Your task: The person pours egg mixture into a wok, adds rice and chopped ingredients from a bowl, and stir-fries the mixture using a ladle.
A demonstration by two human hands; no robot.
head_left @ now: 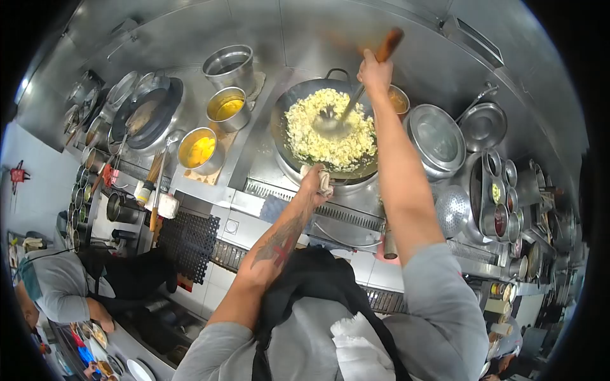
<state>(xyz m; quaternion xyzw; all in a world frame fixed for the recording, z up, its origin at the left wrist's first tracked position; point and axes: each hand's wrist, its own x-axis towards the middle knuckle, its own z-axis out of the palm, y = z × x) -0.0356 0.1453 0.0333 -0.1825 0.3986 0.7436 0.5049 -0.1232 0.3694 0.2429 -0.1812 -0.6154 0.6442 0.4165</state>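
A large dark wok (277,130) sits on the burner, filled with pale yellow and white chopped food (305,124), perhaps egg with rice. My right hand (376,73) grips the wooden handle of a ladle (352,109), whose bowl rests in the food and looks blurred. At the near rim of the wok, my left hand (311,180) is closed on a folded cloth (325,184); the wok's near handle, if it lies under the cloth, is hidden. A loop handle (337,72) shows on the far side of the wok.
Left of the wok stand metal pots, two holding yellow contents (198,151), (228,108). A second wok (166,117) lies further left. On the right are a lidded pot (437,138), a perforated strainer (452,211) and condiment containers (497,219). Another person (63,286) stands at lower left.
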